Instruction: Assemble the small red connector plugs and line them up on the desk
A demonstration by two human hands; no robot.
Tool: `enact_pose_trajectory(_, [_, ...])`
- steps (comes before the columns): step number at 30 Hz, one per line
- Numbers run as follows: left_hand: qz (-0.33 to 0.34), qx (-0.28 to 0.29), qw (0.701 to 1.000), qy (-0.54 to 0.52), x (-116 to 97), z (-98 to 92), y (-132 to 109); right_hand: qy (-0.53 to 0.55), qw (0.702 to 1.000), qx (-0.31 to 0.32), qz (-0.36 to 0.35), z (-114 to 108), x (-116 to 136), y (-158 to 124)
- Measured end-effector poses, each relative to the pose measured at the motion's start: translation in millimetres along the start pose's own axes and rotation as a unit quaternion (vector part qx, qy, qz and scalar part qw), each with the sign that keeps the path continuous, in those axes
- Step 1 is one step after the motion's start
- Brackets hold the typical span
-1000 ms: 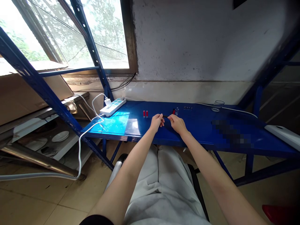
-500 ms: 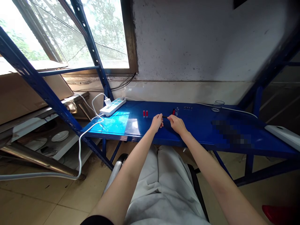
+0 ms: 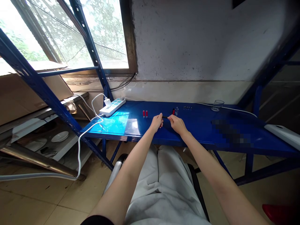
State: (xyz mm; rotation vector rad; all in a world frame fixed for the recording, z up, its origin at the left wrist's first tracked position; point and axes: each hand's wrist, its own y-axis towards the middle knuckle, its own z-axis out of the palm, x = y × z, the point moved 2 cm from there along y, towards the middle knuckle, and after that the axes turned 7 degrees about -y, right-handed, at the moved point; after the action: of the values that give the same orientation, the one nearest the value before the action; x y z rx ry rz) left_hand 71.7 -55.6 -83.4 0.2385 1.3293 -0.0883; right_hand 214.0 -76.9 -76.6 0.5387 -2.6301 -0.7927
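My left hand (image 3: 156,122) and my right hand (image 3: 177,123) are closed at the two ends of a thin black rod-shaped piece (image 3: 165,117), held level above the blue tabletop (image 3: 199,128). Its ends are hidden in the fingers, so its kind cannot be made out. Left of my hands, two small red cylinders (image 3: 145,114) with pale lower ends stand side by side. Just beyond my right hand lie a small red and black piece (image 3: 173,112) and a clear piece (image 3: 176,110). Farther back sits a row of several tiny metallic parts (image 3: 187,108).
A white power strip (image 3: 112,107) with a plugged-in charger lies at the left, its white cable (image 3: 79,150) hanging over the edge. A clear glass (image 3: 217,105) stands at the back right. A white device (image 3: 282,136) rests at the right end. Blue posts (image 3: 90,40) frame the table.
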Motion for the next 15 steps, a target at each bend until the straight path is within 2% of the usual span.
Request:
enact_pose_trajectory(6, [0.043,0.001,0.999,0.018,3.0,-3.2,2.1,0.011,1.0,-0.006,0.018,-0.9,-1.3,0.0])
enact_pose_trajectory(15, [0.045,0.011,0.999,0.015,4.9,-5.1,3.7,-0.016,0.999,0.009,0.028,0.4,-1.8,0.2])
